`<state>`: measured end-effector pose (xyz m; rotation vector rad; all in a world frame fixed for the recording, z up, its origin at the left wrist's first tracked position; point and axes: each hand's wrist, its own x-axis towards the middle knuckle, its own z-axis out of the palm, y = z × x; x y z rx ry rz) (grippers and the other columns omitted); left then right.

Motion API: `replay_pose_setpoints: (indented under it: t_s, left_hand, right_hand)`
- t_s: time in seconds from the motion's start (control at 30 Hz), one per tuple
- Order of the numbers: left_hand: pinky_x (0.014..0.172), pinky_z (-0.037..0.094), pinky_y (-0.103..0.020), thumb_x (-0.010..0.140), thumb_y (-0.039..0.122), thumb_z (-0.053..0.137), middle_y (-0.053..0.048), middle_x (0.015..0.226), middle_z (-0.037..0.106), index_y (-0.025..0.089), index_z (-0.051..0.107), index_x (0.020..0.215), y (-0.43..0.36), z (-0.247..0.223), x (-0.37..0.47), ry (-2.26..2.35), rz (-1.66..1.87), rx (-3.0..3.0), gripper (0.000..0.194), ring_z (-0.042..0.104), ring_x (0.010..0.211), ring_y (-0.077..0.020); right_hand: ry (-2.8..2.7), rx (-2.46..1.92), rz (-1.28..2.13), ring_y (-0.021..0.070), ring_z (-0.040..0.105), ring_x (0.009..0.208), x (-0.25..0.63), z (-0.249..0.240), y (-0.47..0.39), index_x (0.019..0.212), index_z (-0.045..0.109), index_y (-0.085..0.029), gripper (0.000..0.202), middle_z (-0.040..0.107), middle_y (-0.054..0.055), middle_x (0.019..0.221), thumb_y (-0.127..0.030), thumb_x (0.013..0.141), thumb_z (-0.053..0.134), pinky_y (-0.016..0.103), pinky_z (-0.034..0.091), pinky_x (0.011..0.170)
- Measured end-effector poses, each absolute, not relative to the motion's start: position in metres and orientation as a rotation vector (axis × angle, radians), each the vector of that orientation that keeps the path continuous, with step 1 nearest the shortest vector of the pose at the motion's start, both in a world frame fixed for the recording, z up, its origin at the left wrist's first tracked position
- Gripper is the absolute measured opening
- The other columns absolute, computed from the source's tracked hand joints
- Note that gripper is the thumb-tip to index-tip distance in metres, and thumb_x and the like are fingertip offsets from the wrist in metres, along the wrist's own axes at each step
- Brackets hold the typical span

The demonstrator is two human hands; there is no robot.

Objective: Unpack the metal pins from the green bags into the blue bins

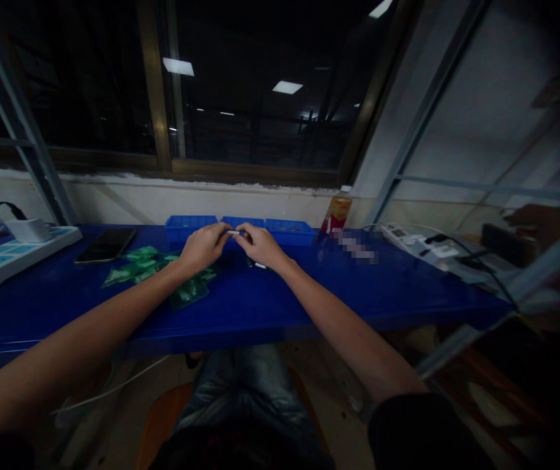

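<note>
Between the fingertips of my left hand (206,246) and my right hand (259,245) is a small white stick-like piece (233,232), pinched from both ends above the table. What kind of piece it is I cannot make out. Under my right hand another small white piece (260,266) lies on the blue tabletop, beside a small dark item (249,262). Green, partly see-through little packets (140,264) are heaped near my left forearm. Just behind my hands stand three blue bins: a left one (189,225), a middle one (243,221) and a right one (290,230).
A phone (106,245) and a white power strip (25,251) with a plugged-in adapter lie at the left. At the back right stands a drink bottle (339,210). Farther right are another power strip (420,245) and cables. Metal posts rise at both sides.
</note>
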<state>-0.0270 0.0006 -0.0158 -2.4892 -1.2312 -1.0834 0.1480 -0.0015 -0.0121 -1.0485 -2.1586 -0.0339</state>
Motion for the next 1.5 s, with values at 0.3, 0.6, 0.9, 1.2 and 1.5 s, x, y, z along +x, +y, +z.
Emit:
replay_pose_setpoints:
  t_s: [0.3,0.6,0.9,1.2,1.5]
  left_hand:
    - [0.068,0.044,-0.029,0.09,0.035,0.033,-0.006,0.091,0.066,0.021,0.057,0.103,-0.003,-0.014,-0.026,-1.276,-1.002,-2.505,0.031,0.062,0.081,-0.0199]
    - [0.073,0.046,-0.032,0.086,0.031,0.043,-0.007,0.09,0.062,0.016,0.048,0.111,-0.011,-0.01,-0.022,-1.129,-1.152,-2.484,0.03,0.058,0.082,-0.019]
    - [0.099,0.023,-0.049,0.077,0.044,0.053,-0.012,0.141,0.031,0.026,0.039,0.129,-0.077,-0.015,0.018,-0.24,-0.744,-2.574,0.056,0.029,0.126,-0.0317]
    - [0.1,0.019,-0.051,0.077,0.036,0.049,-0.002,0.142,0.033,0.039,0.036,0.131,-0.072,-0.01,0.009,-0.176,-0.497,-2.762,0.055,0.032,0.126,-0.0306]
    - [0.098,0.028,-0.044,0.084,0.016,0.035,-0.009,0.128,0.049,0.024,0.037,0.132,-0.022,0.008,-0.028,-0.753,-1.063,-2.474,0.048,0.045,0.115,-0.0228]
  right_hand:
    - [-2.124,-0.986,-0.063,0.0121,0.049,0.063,0.148,-0.014,-0.002,0.097,0.055,-0.019,0.018,0.053,-0.001,0.067,-0.026,0.083,0.047,0.023,0.034,0.061]
    - [-1.616,-1.04,0.407,0.0086,0.046,0.053,0.143,-0.002,0.009,0.073,0.058,-0.016,0.017,0.05,-0.004,0.056,-0.03,0.078,0.049,0.02,0.032,0.052]
    - [-0.858,-1.079,1.02,0.0052,0.04,0.039,0.108,0.043,0.038,0.068,0.052,-0.015,0.021,0.04,-0.007,0.048,-0.029,0.08,0.042,0.018,0.028,0.039]
    - [-1.047,-1.097,1.094,0.0077,0.045,0.042,0.072,0.022,0.039,0.069,0.055,-0.015,0.025,0.045,-0.003,0.05,-0.035,0.081,0.045,0.021,0.035,0.042]
    - [-1.363,-1.168,0.954,0.0071,0.043,0.038,0.102,0.004,0.034,0.052,0.053,-0.018,0.043,0.045,-0.005,0.039,-0.033,0.086,0.033,0.017,0.036,0.038]
